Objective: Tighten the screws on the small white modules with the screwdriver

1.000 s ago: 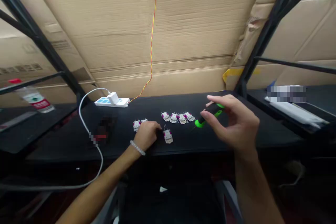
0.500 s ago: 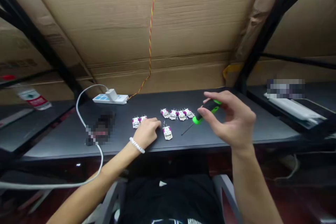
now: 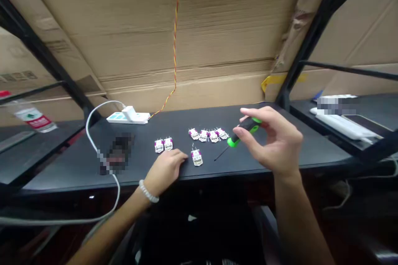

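Head view, L to R; clock face laid over the scene, 12 at top. At 9, far L: red-capped bottle [image 3: 35,121]. Nearer centre, also approx. 9: white power strip [image 3: 141,118] w/ plug [image 3: 129,113] and white cable [image 3: 88,126]. At 8: dark item [image 3: 120,153], pixelated, identity n/a. Betw. 7 and 8: pair of units [image 3: 163,144], white w/ purple sides, prongs toward 12.

At 7: L hand [image 3: 166,167], palm down near table edge, bracelet [image 3: 148,191] at wrist. Fingers reach toward 3, tips just short of the lone unit; underside hidden, so can't tell if they enclose anything. At 6: lone unit [image 3: 196,157], flat on black table [image 3: 248,161], prongs up toward 12, apart from the others. At 5, close to centre: row of 4 units [image 3: 203,135], side by side in a shallow arc.

At 4: screwdriver [image 3: 233,142], black/green handle pinched betw. thumb and forefinger of R hand [image 3: 275,143]; shaft slopes toward 7, tip apart from all units.

Step in hand, as judged: tool held ready, no unit engaged. Bringing tip to lone unit would call for a short move toward 9, w/ L fingers steadying the body, since it looks light and apt to slide.
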Demonstrator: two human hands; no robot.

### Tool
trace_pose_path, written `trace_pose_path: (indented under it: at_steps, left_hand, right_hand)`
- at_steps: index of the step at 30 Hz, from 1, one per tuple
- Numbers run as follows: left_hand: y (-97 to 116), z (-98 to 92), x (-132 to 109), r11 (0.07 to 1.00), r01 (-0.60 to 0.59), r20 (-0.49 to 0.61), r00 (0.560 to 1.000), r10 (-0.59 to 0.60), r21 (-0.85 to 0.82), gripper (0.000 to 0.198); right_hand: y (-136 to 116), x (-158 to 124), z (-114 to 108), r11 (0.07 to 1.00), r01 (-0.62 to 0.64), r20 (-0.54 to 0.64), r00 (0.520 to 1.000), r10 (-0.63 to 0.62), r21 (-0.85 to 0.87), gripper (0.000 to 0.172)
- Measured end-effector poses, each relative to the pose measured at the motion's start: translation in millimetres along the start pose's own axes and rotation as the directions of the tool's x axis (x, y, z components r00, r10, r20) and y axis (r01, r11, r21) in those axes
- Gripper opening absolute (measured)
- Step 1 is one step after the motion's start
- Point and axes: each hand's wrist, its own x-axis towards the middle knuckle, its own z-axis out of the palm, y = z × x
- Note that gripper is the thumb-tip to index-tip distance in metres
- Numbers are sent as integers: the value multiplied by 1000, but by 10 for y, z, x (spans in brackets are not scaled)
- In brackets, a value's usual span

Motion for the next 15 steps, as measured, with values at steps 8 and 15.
trace_pose_path:
  at_steps: [8,15]
  left_hand:
    - [169,-15,-395,991,-127,-108,985,132,46,17]
    - [207,-27,-562,980,-188,-119,974,194,64,29]
  right_hand:
    - [2,-4,-3,1000,1,0,1000,-1,0,36]
    - [-6,5,6,1000,7,10,1000,-8,2,36]
